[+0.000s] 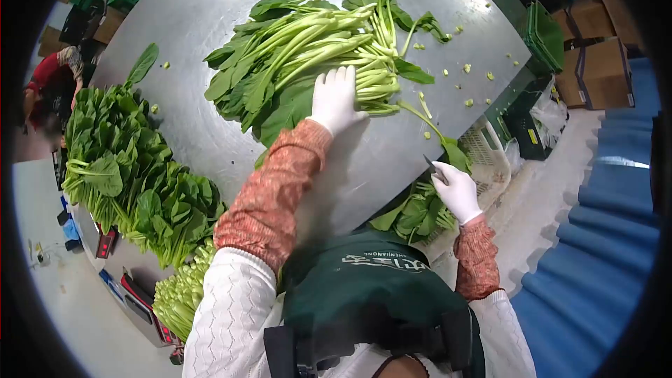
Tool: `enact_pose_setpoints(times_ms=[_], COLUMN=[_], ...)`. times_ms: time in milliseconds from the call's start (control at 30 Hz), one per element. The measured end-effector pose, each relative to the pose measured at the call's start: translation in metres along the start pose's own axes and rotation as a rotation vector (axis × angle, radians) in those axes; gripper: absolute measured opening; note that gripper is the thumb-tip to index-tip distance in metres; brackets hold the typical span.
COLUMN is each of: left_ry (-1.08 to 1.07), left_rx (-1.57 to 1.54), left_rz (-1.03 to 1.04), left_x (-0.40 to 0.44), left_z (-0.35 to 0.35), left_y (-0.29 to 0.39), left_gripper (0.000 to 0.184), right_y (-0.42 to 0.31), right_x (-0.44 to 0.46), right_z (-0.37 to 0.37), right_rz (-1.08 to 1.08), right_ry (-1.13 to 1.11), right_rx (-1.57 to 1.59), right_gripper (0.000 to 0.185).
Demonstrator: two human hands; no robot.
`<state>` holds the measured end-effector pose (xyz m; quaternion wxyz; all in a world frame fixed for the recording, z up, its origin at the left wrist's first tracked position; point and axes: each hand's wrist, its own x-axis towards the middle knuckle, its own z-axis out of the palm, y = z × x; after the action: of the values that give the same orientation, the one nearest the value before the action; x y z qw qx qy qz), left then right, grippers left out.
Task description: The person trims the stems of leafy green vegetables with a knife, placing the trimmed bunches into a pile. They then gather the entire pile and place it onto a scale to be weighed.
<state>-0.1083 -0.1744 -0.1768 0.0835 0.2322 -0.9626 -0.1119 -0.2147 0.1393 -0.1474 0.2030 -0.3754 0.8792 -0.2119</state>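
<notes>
A heap of leafy greens with pale green stalks lies on the metal table, cut ends toward the right. My left hand, in a white glove, rests on the near side of the heap, fingers laid over the stalks and thumb apart. Lower right, past the table edge, my gloved right hand is closed around a small knife, its dark blade pointing up and left. Just above that hand, a single leaf hangs at the edge, its long stem reaching back to the heap.
Bunched greens line the table's left side, near red-edged scales. Trimmed bits dot the right side. Below the right edge stands a white crate; farther out are cardboard boxes. A person in red is at far left.
</notes>
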Motion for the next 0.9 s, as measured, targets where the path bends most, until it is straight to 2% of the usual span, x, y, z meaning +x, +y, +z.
enact_pose_setpoints(times_ms=[133,200,233,300,333,367,467,500,533,567,600,633,667,733,767,867,900], left_ry=[-0.071,-0.082,-0.042,0.072,0.137,0.147,0.019,-0.062,-0.080,-0.096,-0.110,-0.244,-0.162,0.005,0.087,0.290,0.340], left_rx=[-0.031,-0.018,-0.037,-0.086,-0.107,-0.170,-0.049,-0.053,-0.044,-0.035,-0.022,-0.075,-0.140,-0.281,-0.359,-0.453,-0.372], left_rz=[0.019,0.023,0.010,0.035,0.044,0.059,0.068,0.019,0.021,0.021,0.018,-0.044,0.000,0.079,0.072,0.005,-0.007], left_x=[-0.037,-0.062,-0.070,-0.077,-0.079,-0.082,-0.083,-0.079,-0.078,-0.076,-0.075,-0.071,-0.074,-0.080,-0.082,-0.084,-0.080], left_z=[0.014,0.015,0.016,0.015,0.013,0.008,0.010,0.011,0.011,0.010,0.007,-0.012,-0.017,-0.022,-0.025,-0.043,-0.042], left_y=[0.012,0.023,0.027,0.032,0.033,0.035,0.033,0.032,0.032,0.032,0.032,0.040,0.038,0.031,0.026,0.022,0.020], left_gripper=[0.077,0.072,0.072,0.056,0.050,0.052,0.078,0.082,0.084,0.085,0.087,0.091,0.091,0.090,0.079,0.053,0.040], right_y=[-0.010,-0.016,-0.025,-0.036,-0.036,-0.037,-0.073,-0.087,-0.092,-0.102,-0.115,-0.109,-0.100,-0.087,-0.082,-0.073,-0.086], right_x=[0.007,0.014,0.017,0.029,0.039,0.050,0.093,0.113,0.136,0.154,0.170,0.179,0.185,0.190,0.185,0.177,0.168], right_z=[0.021,0.037,0.035,0.039,0.041,0.043,0.034,0.036,0.047,0.049,0.047,0.056,0.064,0.050,0.047,0.043,0.033], right_rz=[0.037,0.073,0.093,0.121,0.085,0.046,-0.083,-0.120,-0.043,-0.060,0.082,0.000,-0.080,0.025,0.029,-0.097,-0.005], right_ry=[-0.050,-0.010,-0.012,0.044,0.084,0.122,0.228,0.255,0.120,0.010,-0.143,-0.094,-0.046,-0.211,-0.147,-0.207,-0.275], right_rx=[0.234,0.500,0.554,0.691,0.634,0.580,0.427,0.409,0.481,0.319,0.114,0.086,0.058,0.279,0.380,0.394,0.421], right_gripper=[0.026,0.026,0.026,0.025,0.026,0.026,0.029,0.029,0.038,0.043,0.048,0.049,0.050,0.049,0.033,0.031,0.041])
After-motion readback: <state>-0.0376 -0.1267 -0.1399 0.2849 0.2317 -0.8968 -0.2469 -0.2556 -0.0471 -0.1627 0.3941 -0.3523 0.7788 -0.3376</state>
